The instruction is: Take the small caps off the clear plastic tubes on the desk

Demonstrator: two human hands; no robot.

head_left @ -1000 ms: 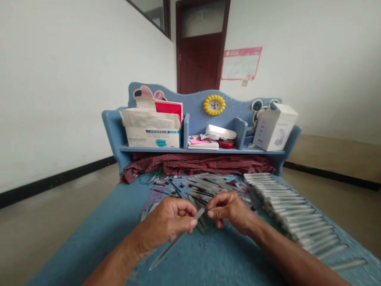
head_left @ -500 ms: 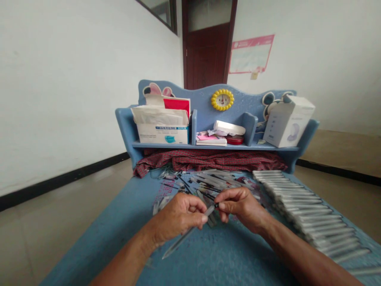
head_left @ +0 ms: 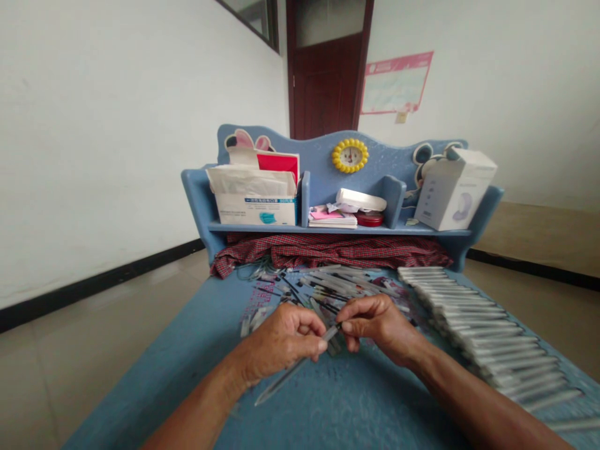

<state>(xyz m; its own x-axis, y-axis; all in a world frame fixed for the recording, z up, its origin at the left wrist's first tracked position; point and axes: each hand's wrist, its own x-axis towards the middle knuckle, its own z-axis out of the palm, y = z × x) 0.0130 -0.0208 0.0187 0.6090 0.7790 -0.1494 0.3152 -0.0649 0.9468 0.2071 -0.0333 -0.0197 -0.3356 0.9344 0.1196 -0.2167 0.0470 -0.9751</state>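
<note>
Left hand (head_left: 281, 344): fingers curled in tight, thumb and forefinger pinched on a clear tube (head_left: 285, 376) near its upper end. The tube slants down and to the left from the grip; its lower tip hangs just over the blue desk (head_left: 328, 415), and whether it touches is hard to tell

Right hand (head_left: 380, 325): also closed narrow, thumb and forefinger pressed together on a small dark piece (head_left: 338, 325) right at the tube's upper end. Other fingers folded under. The piece is too small to make out further. It meets the mouth of the tube; whether it sits inside cannot be told

The two hands are nearly knuckle to knuckle, above the middle of the desk, with only the tube end between the fingertips

Behind the hands: a loose pile of tubes and dark thin sticks (head_left: 323, 286), lying crisscross, spread across the desk up to a red checked cloth (head_left: 328, 250) bunched under the shelf (head_left: 337, 232)

Right side of the desk: a long row of clear tubes (head_left: 478, 334) laid side by side, running from near the cloth toward the near edge, well apart from the right hand

On the shelf: an open box of face masks (head_left: 255, 209) at left, a stack of papers with a red tin (head_left: 370, 219) in the middle, a white carton (head_left: 452, 187) tilted at right. A small yellow clock (head_left: 350, 155) on the back board above

Far wall: a dark door (head_left: 325, 81), a pink poster (head_left: 396, 84) beside it
</note>
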